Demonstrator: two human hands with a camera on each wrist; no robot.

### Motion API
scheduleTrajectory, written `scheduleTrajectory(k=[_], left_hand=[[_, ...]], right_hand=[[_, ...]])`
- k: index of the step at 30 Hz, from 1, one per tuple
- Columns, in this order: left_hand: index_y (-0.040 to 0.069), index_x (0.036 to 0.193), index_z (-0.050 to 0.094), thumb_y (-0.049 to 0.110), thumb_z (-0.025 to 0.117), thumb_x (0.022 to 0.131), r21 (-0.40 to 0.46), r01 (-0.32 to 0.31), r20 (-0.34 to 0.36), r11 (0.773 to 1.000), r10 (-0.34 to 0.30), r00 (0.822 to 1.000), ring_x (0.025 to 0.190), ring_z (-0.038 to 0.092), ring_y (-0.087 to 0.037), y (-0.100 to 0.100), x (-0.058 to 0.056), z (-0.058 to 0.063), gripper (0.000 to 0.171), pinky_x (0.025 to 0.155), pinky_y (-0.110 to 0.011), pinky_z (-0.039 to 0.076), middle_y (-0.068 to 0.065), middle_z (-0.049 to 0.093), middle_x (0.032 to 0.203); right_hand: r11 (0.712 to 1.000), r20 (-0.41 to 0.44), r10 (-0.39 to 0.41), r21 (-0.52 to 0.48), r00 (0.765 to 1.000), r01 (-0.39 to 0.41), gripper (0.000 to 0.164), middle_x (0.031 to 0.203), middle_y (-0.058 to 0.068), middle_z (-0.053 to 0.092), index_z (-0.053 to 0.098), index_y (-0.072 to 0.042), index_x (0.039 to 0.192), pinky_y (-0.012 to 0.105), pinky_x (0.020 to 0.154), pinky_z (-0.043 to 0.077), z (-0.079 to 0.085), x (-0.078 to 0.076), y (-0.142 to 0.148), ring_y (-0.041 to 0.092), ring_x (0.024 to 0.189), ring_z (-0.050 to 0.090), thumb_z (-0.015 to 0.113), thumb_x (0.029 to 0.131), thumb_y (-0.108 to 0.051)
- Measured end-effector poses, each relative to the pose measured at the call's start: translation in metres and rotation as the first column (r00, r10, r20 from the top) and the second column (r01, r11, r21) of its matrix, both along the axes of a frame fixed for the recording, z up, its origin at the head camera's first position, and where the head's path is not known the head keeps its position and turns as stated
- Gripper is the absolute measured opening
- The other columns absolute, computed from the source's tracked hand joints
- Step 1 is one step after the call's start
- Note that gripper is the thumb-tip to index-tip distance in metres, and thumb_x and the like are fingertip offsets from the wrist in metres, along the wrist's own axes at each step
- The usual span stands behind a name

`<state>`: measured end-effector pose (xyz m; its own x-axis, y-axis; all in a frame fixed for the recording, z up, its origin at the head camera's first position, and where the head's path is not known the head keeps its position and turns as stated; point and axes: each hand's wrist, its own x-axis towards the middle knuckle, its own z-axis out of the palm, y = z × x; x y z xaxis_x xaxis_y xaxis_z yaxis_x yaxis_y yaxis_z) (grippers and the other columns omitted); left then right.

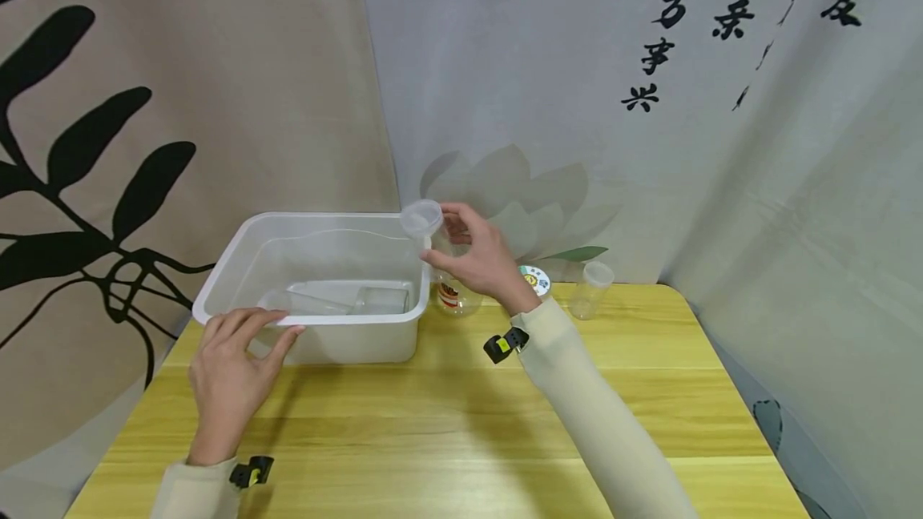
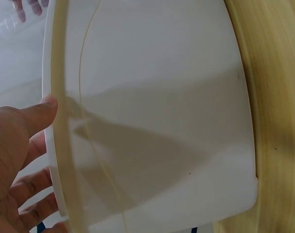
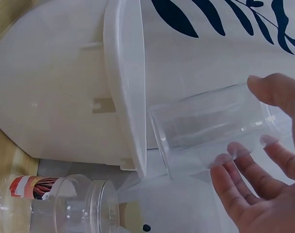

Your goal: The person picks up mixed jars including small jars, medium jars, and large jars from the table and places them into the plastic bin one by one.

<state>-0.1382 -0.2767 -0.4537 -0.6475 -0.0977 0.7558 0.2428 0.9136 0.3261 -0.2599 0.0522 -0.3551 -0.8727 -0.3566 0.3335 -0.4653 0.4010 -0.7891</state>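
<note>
My right hand (image 1: 479,251) holds a clear plastic jar (image 3: 205,126) by its lid end, thumb on one side and fingers on the other. The jar's whitish round lid (image 1: 421,217) faces up, close to the right rim of a white plastic tub (image 1: 306,343). With thumb outside and fingers over the inside, my left hand (image 1: 234,363) grips the tub's near rim, as the left wrist view shows. Clear containers (image 1: 382,300) lie on their sides in the tub.
Right of the tub stands a clear jar with a red label (image 3: 40,188). Farther right are a jar with a colourful round lid (image 1: 536,279) and a small clear lidded container (image 1: 593,291). Everything rests on a wooden table (image 1: 404,439), with a printed curtain (image 1: 519,62) behind.
</note>
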Motion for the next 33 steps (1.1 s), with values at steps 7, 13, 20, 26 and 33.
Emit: scheduleTrajectory(k=[7, 13, 20, 26, 33], left_hand=[[0.011, 0.1, 0.081, 0.027, 0.095, 0.07, -0.002, 0.002, 0.006, 1.0, -0.002, 1.0, 0.092, 0.062, -0.031, 0.001, 0.0, 0.0, 0.037, 0.061, -0.032, 0.041, -0.012, 0.076, 0.102], [0.011, 0.101, 0.08, 0.027, 0.094, 0.071, -0.001, 0.003, 0.008, 1.0, -0.003, 1.0, 0.094, 0.062, -0.031, -0.001, -0.001, 0.0, 0.036, 0.058, -0.031, 0.041, -0.011, 0.076, 0.102], [0.012, 0.101, 0.081, 0.028, 0.095, 0.071, 0.003, 0.0, 0.01, 1.0, 0.0, 1.0, 0.093, 0.061, -0.03, -0.001, -0.001, 0.0, 0.037, 0.056, -0.029, 0.04, -0.01, 0.076, 0.101], [0.012, 0.1, 0.081, 0.028, 0.094, 0.072, -0.002, -0.008, 0.024, 1.0, 0.008, 1.0, 0.093, 0.061, -0.03, 0.0, 0.0, 0.0, 0.035, 0.056, -0.03, 0.04, -0.01, 0.076, 0.102], [0.012, 0.1, 0.08, 0.027, 0.094, 0.072, -0.001, -0.016, 0.04, 1.0, 0.016, 0.999, 0.094, 0.06, -0.03, 0.0, 0.0, 0.002, 0.035, 0.054, -0.038, 0.044, -0.011, 0.076, 0.103]], right_hand=[[0.999, 0.021, 0.017, 0.05, 1.0, -0.018, 0.064, 0.13, 0.008, 0.068, 0.054, -0.018, 0.142, 0.045, 0.103, 0.053, 0.006, -0.007, -0.009, 0.029, 0.117, 0.065, 0.084, 0.087, -0.03], [0.995, 0.028, 0.043, 0.09, 0.999, -0.045, 0.067, 0.131, 0.01, 0.066, 0.051, -0.017, 0.145, 0.044, 0.103, 0.052, 0.011, -0.014, -0.017, 0.031, 0.118, 0.065, 0.082, 0.088, -0.033], [0.988, 0.002, 0.079, 0.13, 0.997, -0.078, 0.066, 0.127, 0.008, 0.066, 0.052, -0.015, 0.144, 0.041, 0.101, 0.054, 0.015, -0.02, -0.03, 0.028, 0.112, 0.066, 0.083, 0.088, -0.03], [0.98, -0.014, 0.102, 0.173, 0.995, -0.098, 0.066, 0.127, 0.007, 0.067, 0.053, -0.016, 0.145, 0.038, 0.1, 0.053, 0.016, -0.026, -0.04, 0.022, 0.11, 0.064, 0.083, 0.087, -0.029], [0.961, -0.009, 0.095, 0.262, 0.995, -0.089, 0.069, 0.133, 0.005, 0.066, 0.05, -0.018, 0.148, 0.033, 0.101, 0.052, 0.016, -0.031, -0.048, 0.02, 0.114, 0.063, 0.081, 0.089, -0.032]])
